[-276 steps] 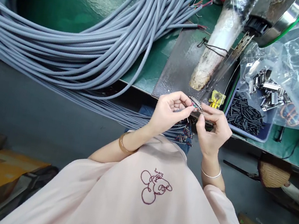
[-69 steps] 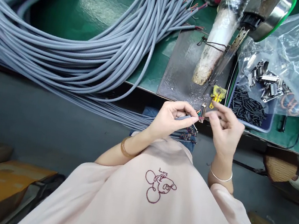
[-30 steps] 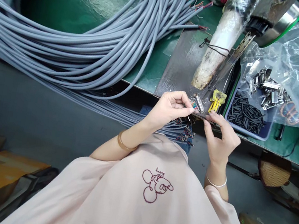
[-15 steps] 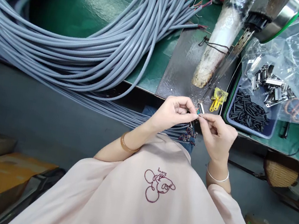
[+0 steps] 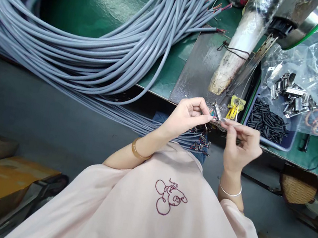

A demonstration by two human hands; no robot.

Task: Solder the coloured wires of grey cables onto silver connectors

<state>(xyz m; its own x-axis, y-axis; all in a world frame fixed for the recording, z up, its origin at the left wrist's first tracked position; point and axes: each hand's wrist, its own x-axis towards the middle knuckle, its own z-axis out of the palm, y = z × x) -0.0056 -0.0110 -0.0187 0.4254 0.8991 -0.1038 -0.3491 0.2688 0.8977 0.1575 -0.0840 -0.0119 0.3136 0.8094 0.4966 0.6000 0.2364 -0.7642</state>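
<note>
At the table edge, my left hand [image 5: 190, 116] pinches the coloured wires beside a metal connector [image 5: 217, 112]. Just right of the connector, my right hand [image 5: 242, 146] is closed in a pinch; a thin object may be between thumb and forefinger, too small to name. Yellow-handled cutters [image 5: 233, 110] lie on the dark metal plate [image 5: 200, 61] behind my hands. Several finished-looking wired connectors [image 5: 201, 144] hang at the cable ends over my lap.
A big bundle of grey cables [image 5: 97, 49] covers the left of the green table. A white wrapped tube [image 5: 231, 58] reaches down over the plate. On the right, a blue bin [image 5: 286, 143] holds black sleeves [image 5: 267, 120], with bagged connectors [image 5: 295, 94] above.
My right hand has moved right, away from my left hand, and a gap has opened between them. The connector shows more fully. The whole view has shifted slightly.
</note>
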